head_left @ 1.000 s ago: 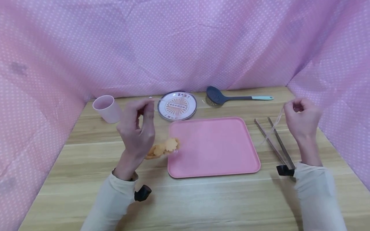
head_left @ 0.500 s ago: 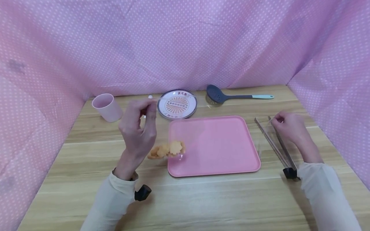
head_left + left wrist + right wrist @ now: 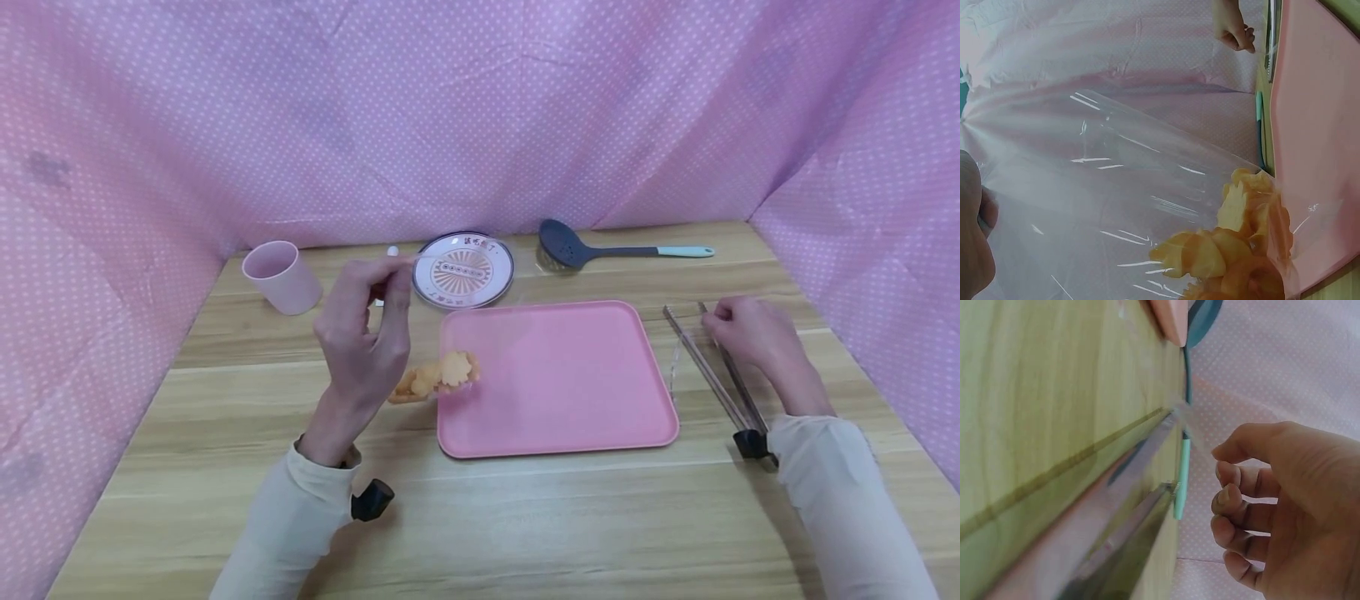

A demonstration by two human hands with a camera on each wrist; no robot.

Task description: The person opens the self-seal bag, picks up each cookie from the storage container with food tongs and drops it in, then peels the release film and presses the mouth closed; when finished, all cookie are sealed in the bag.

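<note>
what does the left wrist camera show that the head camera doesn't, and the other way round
Only the left wrist view shows the clear plastic bag as a wide creased sheet, with the fried snacks inside it in detail.

Only the head view shows the pink cup, the patterned plate, the whole left hand pinching the bag's top, and the table.

Both show the pink tray, the tongs, the slotted spoon's handle and the right hand by the tongs.

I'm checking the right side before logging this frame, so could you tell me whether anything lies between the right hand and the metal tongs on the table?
Nothing visible does. The right hand sits by the open end of the metal tongs, with only bare table around it; its fingers are loosely curled beside the tips, not gripping.
</note>
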